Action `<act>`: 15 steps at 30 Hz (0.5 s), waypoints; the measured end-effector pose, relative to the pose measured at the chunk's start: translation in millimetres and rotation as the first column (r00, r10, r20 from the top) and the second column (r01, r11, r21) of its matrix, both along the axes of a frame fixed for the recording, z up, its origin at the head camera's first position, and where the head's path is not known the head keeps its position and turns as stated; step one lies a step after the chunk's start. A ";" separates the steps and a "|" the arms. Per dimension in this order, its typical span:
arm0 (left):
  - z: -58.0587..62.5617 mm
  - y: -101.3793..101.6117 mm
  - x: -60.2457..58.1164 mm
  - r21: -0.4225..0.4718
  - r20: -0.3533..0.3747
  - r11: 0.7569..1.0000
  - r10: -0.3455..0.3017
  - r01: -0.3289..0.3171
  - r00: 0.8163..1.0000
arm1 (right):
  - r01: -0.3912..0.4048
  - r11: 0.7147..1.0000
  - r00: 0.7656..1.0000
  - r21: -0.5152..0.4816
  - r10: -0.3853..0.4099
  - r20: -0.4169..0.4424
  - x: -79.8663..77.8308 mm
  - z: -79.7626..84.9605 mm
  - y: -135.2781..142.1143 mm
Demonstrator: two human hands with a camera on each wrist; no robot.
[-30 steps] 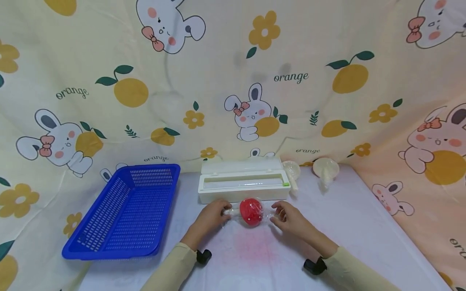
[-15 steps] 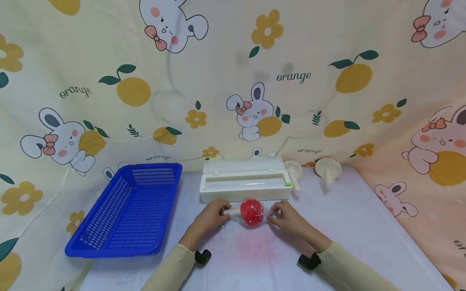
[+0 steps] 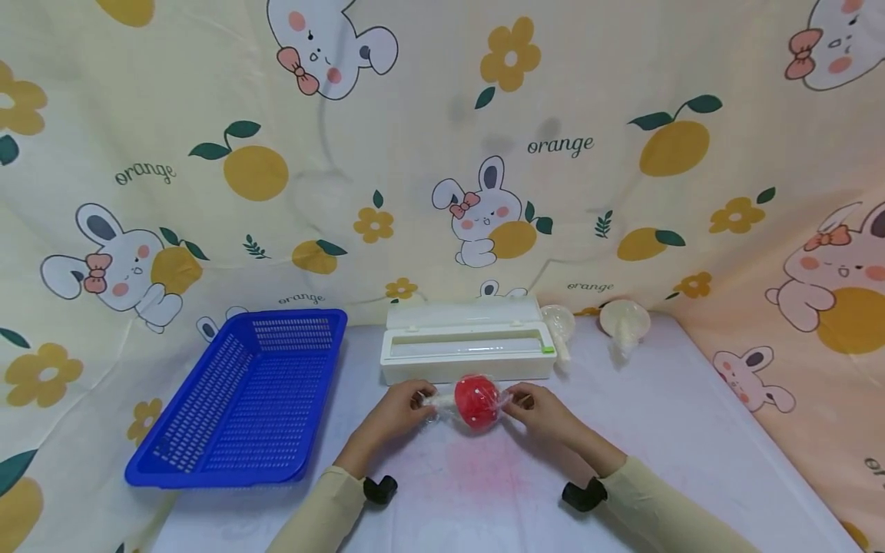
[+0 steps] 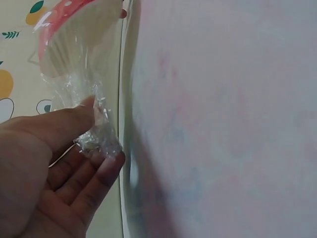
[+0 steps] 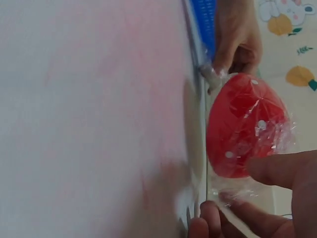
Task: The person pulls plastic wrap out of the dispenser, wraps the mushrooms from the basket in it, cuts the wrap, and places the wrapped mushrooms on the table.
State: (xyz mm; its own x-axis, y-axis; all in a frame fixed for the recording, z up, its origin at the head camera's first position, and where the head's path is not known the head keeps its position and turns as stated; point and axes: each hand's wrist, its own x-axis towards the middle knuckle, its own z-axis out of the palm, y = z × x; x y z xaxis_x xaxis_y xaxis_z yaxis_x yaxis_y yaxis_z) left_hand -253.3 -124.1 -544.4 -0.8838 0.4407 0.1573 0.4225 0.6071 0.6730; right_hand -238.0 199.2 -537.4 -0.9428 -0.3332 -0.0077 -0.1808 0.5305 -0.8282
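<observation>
A toy mushroom (image 3: 475, 402) with a white-dotted red cap lies sideways between my hands, wrapped in clear plastic film. My left hand (image 3: 401, 411) pinches the bunched film (image 4: 101, 134) at the stem end, thumb on top and fingers below. At the cap end, my right hand (image 3: 542, 413) pinches the loose plastic film (image 5: 233, 191), its thumb close against the red cap (image 5: 247, 129). Pale ribbed gills (image 4: 74, 49) under the cap show in the left wrist view.
Behind the hands stands a white cling film dispenser (image 3: 466, 370), lid up, roll inside. To its right lie a cream, round-topped thing with a narrow end (image 3: 558, 326) and a similar one (image 3: 625, 321). A blue perforated basket (image 3: 242, 407) sits on the left.
My right hand has come in leftward and its fingers have closed on the film at the cap end. My left hand keeps its grip at the stem end.
</observation>
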 end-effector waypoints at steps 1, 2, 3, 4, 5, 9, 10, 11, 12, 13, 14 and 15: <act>-0.3 -0.6 0.1 0.008 0.004 1.000 0.000 0.000 1.000 | 0.000 1.000 1.000 -0.020 0.000 0.020 0.5 1.0 0.1; -0.6 -1.0 0.1 0.017 0.004 1.000 -0.001 0.001 1.000 | -0.002 0.999 0.999 -0.049 0.004 0.034 0.6 1.6 0.0; -0.8 -1.4 0.1 0.026 0.004 1.000 -0.001 0.001 1.000 | -0.004 0.997 0.999 -0.079 0.008 0.048 0.4 1.7 -0.1; -1.0 -1.7 0.1 0.033 0.001 0.999 -0.004 0.004 1.000 | 0.001 0.993 0.998 -0.114 0.007 0.070 0.6 2.1 -0.3; -1.1 -1.7 0.2 0.036 0.001 0.999 -0.004 0.004 1.000 | 0.005 0.988 0.996 -0.153 0.008 0.084 0.6 2.4 -0.4; -0.7 -0.7 1.1 0.041 0.005 0.999 0.005 -0.005 1.000 | 0.061 0.965 0.996 -0.256 -0.043 0.078 2.3 4.7 -4.1; -0.6 -0.3 1.4 0.044 0.007 0.999 0.008 -0.009 1.000 | 0.087 0.959 0.995 -0.270 -0.069 0.074 3.2 6.1 -5.7; -0.7 0.3 1.7 0.045 0.007 0.999 0.014 -0.014 1.000 | 0.115 0.955 0.993 -0.273 -0.100 0.067 3.9 7.4 -7.4; -0.8 0.7 1.9 0.046 0.004 0.999 0.017 -0.018 1.000 | 0.150 0.951 0.989 -0.269 -0.138 0.061 4.7 8.7 -9.5; -1.0 1.2 2.1 0.049 0.002 0.999 0.021 -0.021 1.000 | 0.182 0.948 0.983 -0.262 -0.173 0.057 5.4 10.1 -11.4; -1.2 1.7 2.2 0.053 -0.002 0.998 0.025 -0.025 1.000 | 0.212 0.943 0.977 -0.256 -0.205 0.056 6.0 11.3 -13.3; -1.2 2.2 2.4 0.055 -0.005 0.998 0.027 -0.027 1.000 | 0.232 0.939 0.973 -0.252 -0.227 0.051 6.5 12.1 -15.0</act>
State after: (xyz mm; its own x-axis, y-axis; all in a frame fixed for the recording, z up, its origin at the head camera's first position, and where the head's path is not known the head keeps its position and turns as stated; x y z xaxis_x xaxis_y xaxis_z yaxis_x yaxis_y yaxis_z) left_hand -251.0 -121.9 -545.6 -0.8941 0.4075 0.1858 0.4107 0.5804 0.7032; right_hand -231.4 184.2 -525.3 -0.9944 -0.1014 0.0283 -0.0602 0.3264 -0.9433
